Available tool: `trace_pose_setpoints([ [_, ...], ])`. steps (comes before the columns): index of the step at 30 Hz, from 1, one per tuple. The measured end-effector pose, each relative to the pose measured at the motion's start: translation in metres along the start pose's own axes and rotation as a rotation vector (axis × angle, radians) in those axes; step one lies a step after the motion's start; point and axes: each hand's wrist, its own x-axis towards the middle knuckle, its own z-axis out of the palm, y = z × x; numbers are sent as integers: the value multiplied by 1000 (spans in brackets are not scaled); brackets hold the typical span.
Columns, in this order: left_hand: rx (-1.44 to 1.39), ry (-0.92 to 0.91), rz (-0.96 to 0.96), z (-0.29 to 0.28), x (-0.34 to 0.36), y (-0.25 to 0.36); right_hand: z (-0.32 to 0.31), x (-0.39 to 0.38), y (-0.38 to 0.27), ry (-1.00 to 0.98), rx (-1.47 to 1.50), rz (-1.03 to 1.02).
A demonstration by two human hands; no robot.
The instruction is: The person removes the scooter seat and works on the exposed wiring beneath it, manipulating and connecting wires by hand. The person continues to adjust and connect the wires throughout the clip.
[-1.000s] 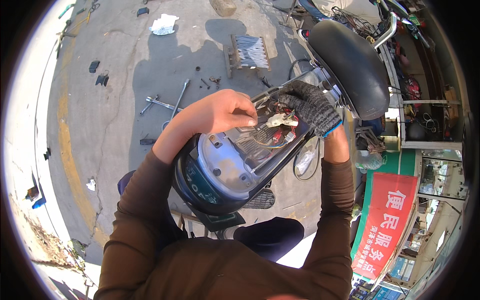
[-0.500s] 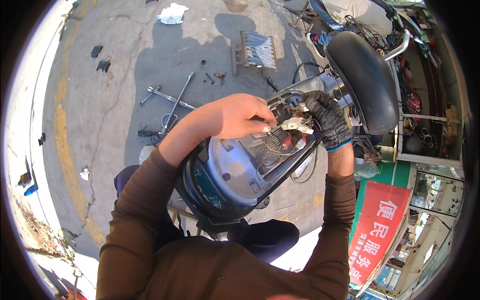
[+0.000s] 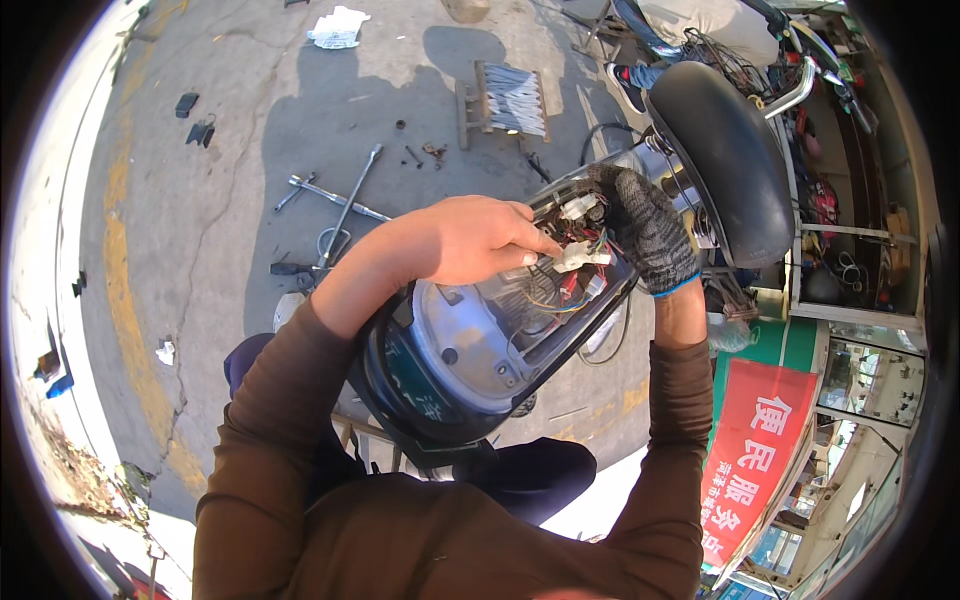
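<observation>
An electric scooter's body (image 3: pixel 455 335) lies before me with its deck open, showing a nest of coloured wires (image 3: pixel 568 290). My bare left hand (image 3: pixel 478 238) reaches in from the left. Its index finger and thumb are closed at the near end of a white plug connector (image 3: pixel 582 256). On the far right of the wires, my right hand (image 3: pixel 645 225) wears a dark grey knit glove with a blue cuff. Its fingers curl down into the opening; what they grip is hidden. A second white connector (image 3: pixel 578 207) sits between the hands.
Beyond my right hand stands the scooter's black tyre (image 3: pixel 720 165). A cross-shaped lug wrench (image 3: pixel 350 205) and small loose parts (image 3: pixel 428 153) lie on the concrete at left. A low slatted stool (image 3: pixel 510 98) stands ahead. Another person's shoe (image 3: pixel 627 88) is near the tyre; a red banner (image 3: pixel 755 460) is at right.
My left index finger has stretched forward onto the white connector. My right hand has shifted slightly, and the second white connector now shows more clearly.
</observation>
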Motion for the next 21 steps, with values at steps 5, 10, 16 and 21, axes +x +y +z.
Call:
trace_pose_setpoints([
  [5, -13, 4, -43, 0, -1, -1, 10, -7, -14, -51, -140, -39],
  [10, -88, 63, 37, 3, -1, -5, 0, -16, -8, 88, -839, -542],
  [16, -102, 79, 41, 2, -1, -4, 9, -40, -8, -41, -907, -559],
  [21, -96, 70, 11, -2, 0, 1, 13, -36, 8, 67, -831, -660],
])
